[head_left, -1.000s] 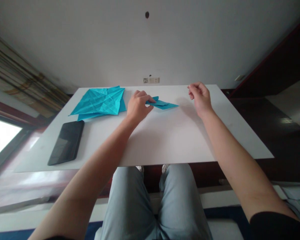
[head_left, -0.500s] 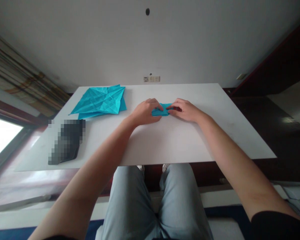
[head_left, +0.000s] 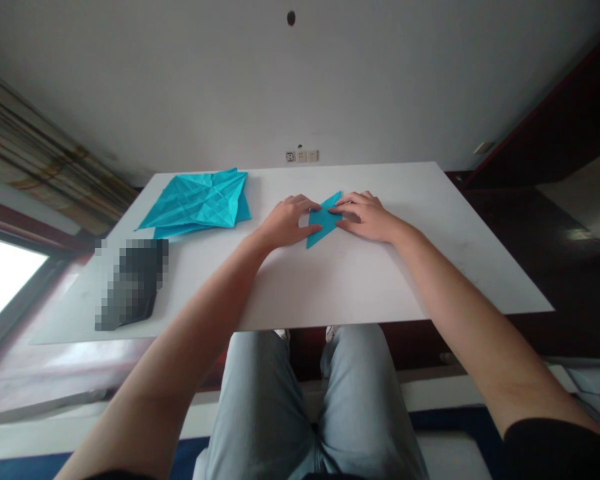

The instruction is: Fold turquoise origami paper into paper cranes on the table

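A small folded piece of turquoise paper [head_left: 324, 219] lies on the white table between my hands, slanted, with one point toward the wall and the other toward me. My left hand [head_left: 291, 221] holds its left side, thumb on the lower part and fingertips on the upper part. From the right, my right hand [head_left: 367, 215] grips the opposite side with its thumb and fingertips. The undersides of the fingers are hidden.
Larger turquoise creased sheets [head_left: 197, 200] lie stacked at the table's back left. In front of them is a dark, pixelated object [head_left: 135, 283]. The white table [head_left: 350, 287] stands by a wall with sockets [head_left: 302, 156].
The folded paper has turned from lying level to a slanted position, and more of it shows. My fingers have shifted on it, with the left thumb and fingers wider apart.
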Tool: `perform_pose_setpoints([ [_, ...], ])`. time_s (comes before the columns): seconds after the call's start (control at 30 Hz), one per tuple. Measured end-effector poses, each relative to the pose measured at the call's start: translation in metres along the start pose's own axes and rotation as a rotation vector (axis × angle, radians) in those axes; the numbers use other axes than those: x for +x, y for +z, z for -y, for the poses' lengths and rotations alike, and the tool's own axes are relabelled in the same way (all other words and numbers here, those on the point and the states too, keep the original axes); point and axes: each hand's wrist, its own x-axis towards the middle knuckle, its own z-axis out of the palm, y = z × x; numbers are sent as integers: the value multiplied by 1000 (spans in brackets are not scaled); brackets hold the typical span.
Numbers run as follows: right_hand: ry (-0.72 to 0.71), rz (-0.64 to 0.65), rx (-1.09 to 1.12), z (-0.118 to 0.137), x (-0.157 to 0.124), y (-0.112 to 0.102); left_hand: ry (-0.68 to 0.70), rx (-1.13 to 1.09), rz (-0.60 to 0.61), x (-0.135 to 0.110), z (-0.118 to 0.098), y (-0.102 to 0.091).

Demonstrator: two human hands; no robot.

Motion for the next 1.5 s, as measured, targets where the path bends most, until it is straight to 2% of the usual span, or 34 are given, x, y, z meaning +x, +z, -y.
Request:
perform_pose_setpoints([
  [0.13,-59,2,80,7,2,-1,-50,56,32,-2,-6,3],
  [0.33,-38,37,229,16,2,-2,-90,118,66,-5,-17,4],
  [0.53,18,19,236,7,3,2,-44,-2,95,-2,-19,2],
  [0.7,63,-16,204,-3,3,4,-145,26,15,-2,-18,4],
  [0.83,107,-22,241,-6,2,3,-191,29,14,-2,-19,7],
  [1.03,179,-19,178,-7,3,2,-250,-7,12,0,-20,9],
  [1.2,201,-38,280,-5,6,4,-297,-70,0,2,-19,10],
  [1.37,231,7,418,4,5,-1,-249,-118,4,3,-21,9],
  [1.5,165,26,460,10,4,-6,-187,-126,3,3,-22,8],
])
